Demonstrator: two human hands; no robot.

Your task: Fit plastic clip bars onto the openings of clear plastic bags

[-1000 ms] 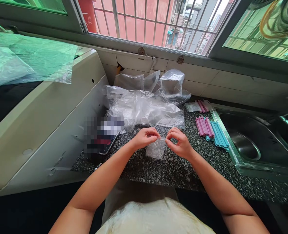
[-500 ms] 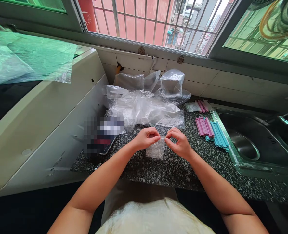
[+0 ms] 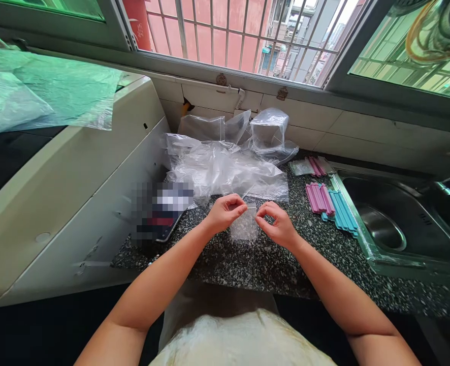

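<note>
Daylight enters a barred window (image 3: 228, 35) above the speckled granite counter (image 3: 270, 264) and steel sink (image 3: 404, 223).

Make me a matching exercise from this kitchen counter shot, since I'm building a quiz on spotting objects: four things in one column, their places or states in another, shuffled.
Things:
1. small clear bag
2. pink sticks
3. blue sticks
4. pile of plastic bags

Places or states:
A. lying right beside the sink rim
B. heaped on the counter below the window
C. pinched at its top by the left hand and right hand
D. lying between the blue sticks and the pile

Pairs: 1-C, 2-D, 3-A, 4-B
</note>
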